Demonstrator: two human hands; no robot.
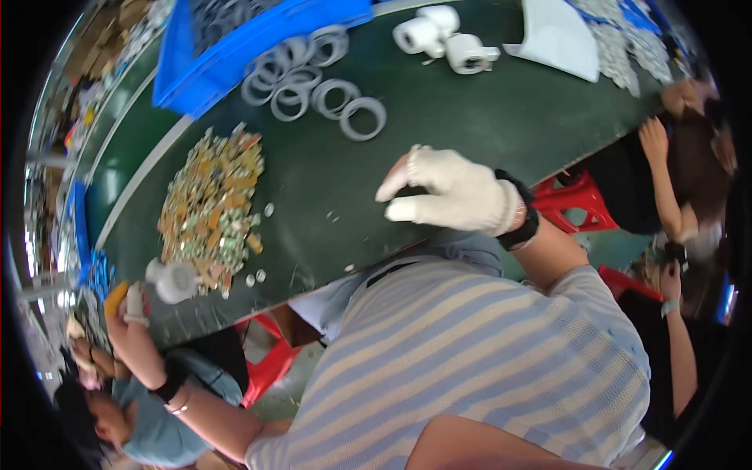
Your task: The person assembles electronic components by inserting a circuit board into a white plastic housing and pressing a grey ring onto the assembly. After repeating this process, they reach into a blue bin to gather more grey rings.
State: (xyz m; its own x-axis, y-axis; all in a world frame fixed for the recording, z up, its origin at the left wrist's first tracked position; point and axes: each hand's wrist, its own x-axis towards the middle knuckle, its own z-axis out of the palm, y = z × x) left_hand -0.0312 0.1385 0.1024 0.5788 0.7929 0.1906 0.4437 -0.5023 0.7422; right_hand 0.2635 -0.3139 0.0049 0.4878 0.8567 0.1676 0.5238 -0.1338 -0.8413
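Observation:
My left hand (133,307), with a yellow finger cover and white wraps on its fingers, is at the far left of the table. Its fingers close at the neck of a white plastic housing (175,283) with a round, dotted face, slightly blurred. Right beside the housing lies a heap of small gold, green and silvery metal-like pieces (215,207). My right hand (450,192) wears a white knit glove and hovers above the near table edge. Thumb and fingers are spread apart there, with nothing between them.
Grey rings (363,119) lie before a blue bin (235,59) on the dark green table (329,188). Several white housings (468,53) and a white sheet (556,39) stand farther back. Red stools (576,205) and co-workers (168,423) flank me.

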